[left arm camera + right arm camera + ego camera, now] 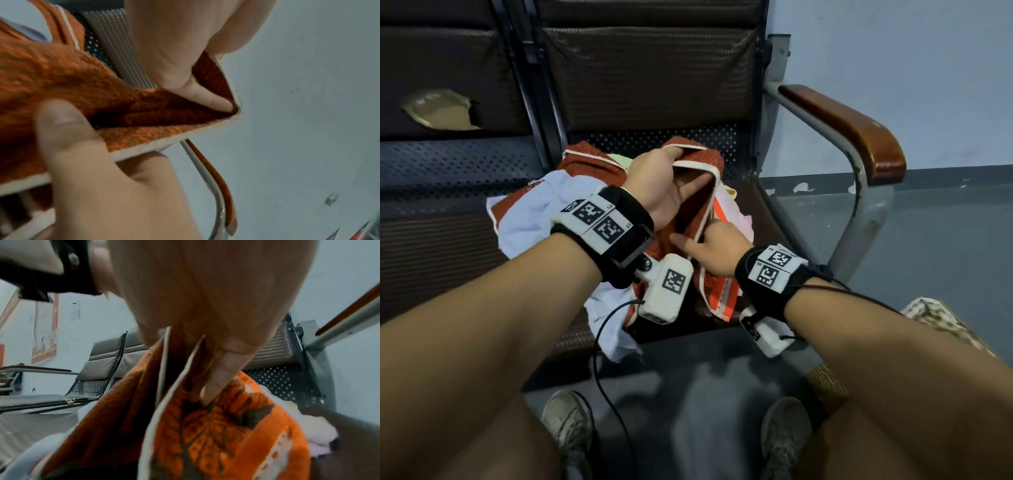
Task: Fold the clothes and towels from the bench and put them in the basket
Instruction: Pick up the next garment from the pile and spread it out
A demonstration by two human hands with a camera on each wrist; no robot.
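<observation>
An orange towel (702,159) with white edging is held up over the bench seat (726,137). My left hand (671,178) grips its upper corner: in the left wrist view the thumb (61,129) presses on the orange towel (82,78) and a finger (207,97) is tucked into the corner fold. My right hand (705,245) pinches the white edge lower down. In the right wrist view a finger (220,376) lies between two edges of the patterned orange towel (226,426). A white and light-blue garment (530,212) lies crumpled under the towel.
Pale yellow and pink cloth (734,202) lies at the seat's right side. A wood-topped metal armrest (852,126) stands to the right. The left backrest has a torn patch (438,109). A beige patterned thing (941,318) shows behind my right forearm. My shoes (568,421) are on the grey floor.
</observation>
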